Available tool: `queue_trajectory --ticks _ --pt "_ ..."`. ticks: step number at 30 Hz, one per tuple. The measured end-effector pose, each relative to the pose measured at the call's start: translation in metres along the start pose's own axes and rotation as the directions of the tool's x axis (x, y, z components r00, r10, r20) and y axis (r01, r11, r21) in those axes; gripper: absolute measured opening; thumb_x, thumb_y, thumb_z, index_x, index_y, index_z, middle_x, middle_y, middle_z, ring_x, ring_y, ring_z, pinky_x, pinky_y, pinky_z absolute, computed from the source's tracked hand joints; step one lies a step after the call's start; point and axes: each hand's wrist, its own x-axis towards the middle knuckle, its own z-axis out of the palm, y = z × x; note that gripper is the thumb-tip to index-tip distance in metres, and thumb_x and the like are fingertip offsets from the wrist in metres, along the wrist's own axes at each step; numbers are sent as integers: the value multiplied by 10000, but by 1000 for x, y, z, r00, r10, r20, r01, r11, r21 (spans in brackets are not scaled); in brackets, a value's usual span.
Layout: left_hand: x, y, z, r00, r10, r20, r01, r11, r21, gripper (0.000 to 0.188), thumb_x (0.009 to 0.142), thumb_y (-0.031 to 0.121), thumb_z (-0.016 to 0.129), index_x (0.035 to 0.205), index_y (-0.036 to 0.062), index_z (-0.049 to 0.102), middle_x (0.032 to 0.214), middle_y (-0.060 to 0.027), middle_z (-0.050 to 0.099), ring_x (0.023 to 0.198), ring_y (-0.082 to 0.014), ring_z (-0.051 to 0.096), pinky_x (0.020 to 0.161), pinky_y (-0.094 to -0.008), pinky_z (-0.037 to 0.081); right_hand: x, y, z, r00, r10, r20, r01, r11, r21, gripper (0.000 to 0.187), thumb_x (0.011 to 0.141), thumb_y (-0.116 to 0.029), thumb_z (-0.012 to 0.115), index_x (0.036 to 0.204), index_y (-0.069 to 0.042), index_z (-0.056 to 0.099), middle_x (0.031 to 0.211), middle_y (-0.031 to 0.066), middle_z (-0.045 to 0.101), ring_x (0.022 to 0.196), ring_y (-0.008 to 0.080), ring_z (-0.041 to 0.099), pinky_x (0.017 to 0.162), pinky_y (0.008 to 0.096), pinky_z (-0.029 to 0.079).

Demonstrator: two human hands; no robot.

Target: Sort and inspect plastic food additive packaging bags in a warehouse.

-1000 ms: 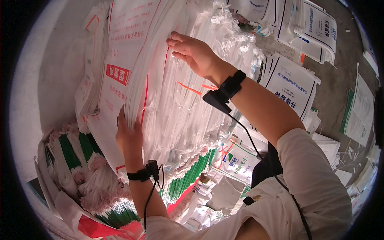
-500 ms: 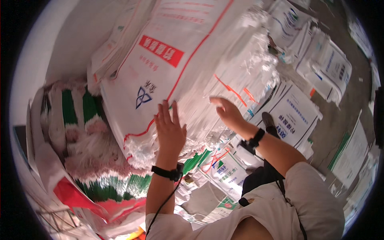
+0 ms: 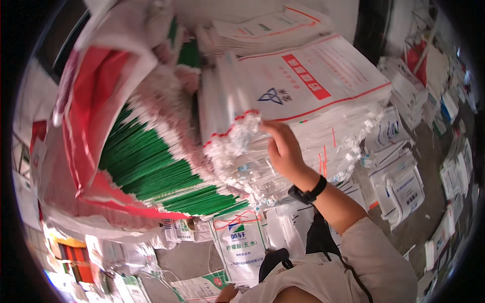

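I had the right hand (image 3: 285, 154) near the centre of the frame, just beside the corner of a tall stack of white sacks (image 3: 348, 76); its index finger was stretched toward the ragged edge (image 3: 235, 144), its thumb stood apart, and the grasp was loose and unclosed. From my end I could not tell whether the fingertips touched the sacks. A black wristband (image 3: 308, 192) sat on that wrist. The left hand (image 3: 227, 293) showed only partly at the lower edge, near a white sack with a green border (image 3: 241, 247), and I could not make out its fingers. The stack ran from the centre to the upper right, its top sack lying flat with a red border, a red block and a blue emblem; orange marks (image 3: 320, 164) crossed its side. A second pile of sacks (image 3: 273, 25) lay behind it. At left I saw a bundle of green sacks (image 3: 151, 164) packed against a red-and-white sheet (image 3: 91, 101). Folded white sacks (image 3: 401, 194) rested on the grey floor (image 3: 432, 202) at right.
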Motion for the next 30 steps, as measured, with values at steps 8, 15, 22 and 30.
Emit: queue_trajectory --ticks 8,15,22,30 --pt "-37 -4 76 932 -351 88 321 691 -648 418 921 299 585 1247 45 647 1115 -181 708 972 -316 664 827 -430 513 22 -8 95 968 135 210 49 721 -691 549 822 -85 621 1360 -39 524 1477 178 464 1428 386 364 1144 557 289" --pt "-94 -24 127 904 -420 87 240 329 -913 405 936 243 573 1277 33 635 1076 -152 721 844 -249 680 710 -369 517 2 30 125 957 179 228 81 590 -803 533 847 -88 546 1375 -17 540 1492 178 465 1450 374 328 1168 534 261" --pt "-112 6 131 811 -570 128 51 -149 -988 465 949 214 603 1361 2 564 1094 -153 725 884 -215 720 679 -331 538 8 71 107 946 -25 325 286 543 -790 667 762 -62 608 1417 -34 489 1484 189 476 1431 390 353 1223 498 217" --pt "-125 -2 133 679 -703 213 250 -52 -967 466 909 244 591 1300 -9 622 883 -171 738 833 -270 716 779 -377 558 -128 23 171 807 -114 579 483 692 -537 500 826 -25 570 1326 -20 546 1541 200 412 1450 403 339 1170 531 299"
